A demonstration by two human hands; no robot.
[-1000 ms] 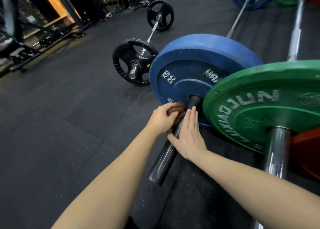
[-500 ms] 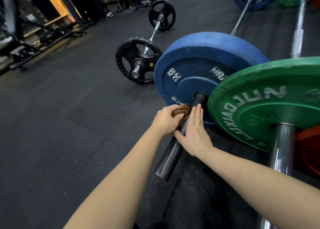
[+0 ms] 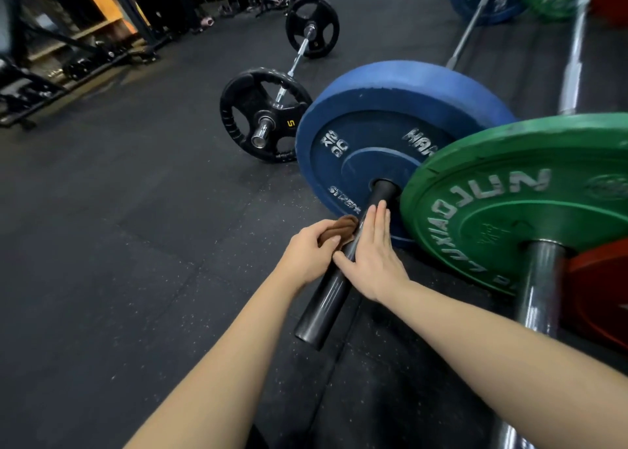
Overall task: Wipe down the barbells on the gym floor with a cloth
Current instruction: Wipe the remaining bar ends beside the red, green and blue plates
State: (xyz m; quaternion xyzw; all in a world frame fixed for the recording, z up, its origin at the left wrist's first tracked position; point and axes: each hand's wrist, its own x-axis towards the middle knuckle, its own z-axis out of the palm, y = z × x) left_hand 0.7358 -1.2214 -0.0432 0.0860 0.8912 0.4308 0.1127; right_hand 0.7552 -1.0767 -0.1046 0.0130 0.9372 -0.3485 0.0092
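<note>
A dark barbell sleeve (image 3: 326,304) sticks out of a blue bumper plate (image 3: 384,132) toward me, resting low over the black gym floor. My left hand (image 3: 307,256) is closed on a bunched brown cloth (image 3: 339,227) and presses it against the sleeve's left side. My right hand (image 3: 372,258) lies flat on the sleeve's right side, fingers straight and pointing at the plate, thumb across the top. The cloth is mostly hidden under my left fingers.
To the right a green plate (image 3: 516,193) sits on a chrome sleeve (image 3: 540,285), with a red plate (image 3: 598,292) beside it. A small black-plated barbell (image 3: 261,115) lies to the left. Racks (image 3: 51,57) line the far left wall. More plates stand at the back right.
Both hands have slid a little down the sleeve, away from the blue plate. More of the brown cloth shows beyond my left fingers. The view has shifted slightly.
</note>
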